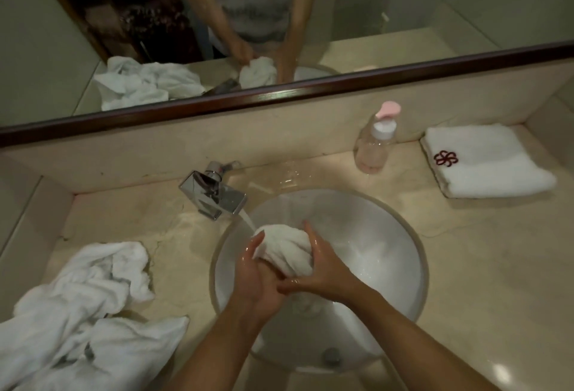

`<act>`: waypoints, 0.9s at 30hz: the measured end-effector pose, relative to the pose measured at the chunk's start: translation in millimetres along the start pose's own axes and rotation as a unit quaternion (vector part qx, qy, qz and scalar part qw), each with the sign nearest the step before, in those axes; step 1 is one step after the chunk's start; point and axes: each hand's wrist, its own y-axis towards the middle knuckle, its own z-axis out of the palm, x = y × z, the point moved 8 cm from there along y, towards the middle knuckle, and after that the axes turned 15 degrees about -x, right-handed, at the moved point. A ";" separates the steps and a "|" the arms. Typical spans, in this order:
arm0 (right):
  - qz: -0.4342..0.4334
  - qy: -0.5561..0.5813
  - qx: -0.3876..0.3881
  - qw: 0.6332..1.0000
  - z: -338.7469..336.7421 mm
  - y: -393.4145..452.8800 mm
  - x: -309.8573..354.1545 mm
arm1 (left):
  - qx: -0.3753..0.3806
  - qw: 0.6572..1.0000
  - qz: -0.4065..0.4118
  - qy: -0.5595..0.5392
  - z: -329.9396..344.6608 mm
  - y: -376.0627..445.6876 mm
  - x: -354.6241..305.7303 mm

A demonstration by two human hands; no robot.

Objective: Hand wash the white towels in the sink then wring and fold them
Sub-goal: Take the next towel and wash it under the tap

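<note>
Item: I am gripping a bunched wet white towel (284, 249) with both hands, left hand (259, 279) and right hand (323, 269), fingers curled round it, inside the round white basin's (403, 266) rim, under the chrome tap (212, 193).

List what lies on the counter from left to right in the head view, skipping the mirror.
Heap of crumpled towels → faucet → sink, where both hands grip a wet towel → soap bottle → folded towel.

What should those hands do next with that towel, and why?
Probably keep squeezing the towel under the running stream: both hands, left and right, grip it bunched over the sink, and it looks soaked.
</note>
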 end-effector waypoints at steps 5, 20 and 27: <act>0.004 -0.041 -0.011 0.999 -16.0 17.4 28.5 | -0.005 0.995 0.081 0.061 6.8 -4.2 -24.2; -0.166 -0.323 0.051 0.930 -40.4 30.7 120.6 | -0.142 0.835 0.256 0.466 -34.8 -13.1 -25.9; -0.175 -0.246 0.107 0.947 -50.7 24.8 166.9 | -0.079 0.544 0.573 0.607 23.3 -52.6 -84.9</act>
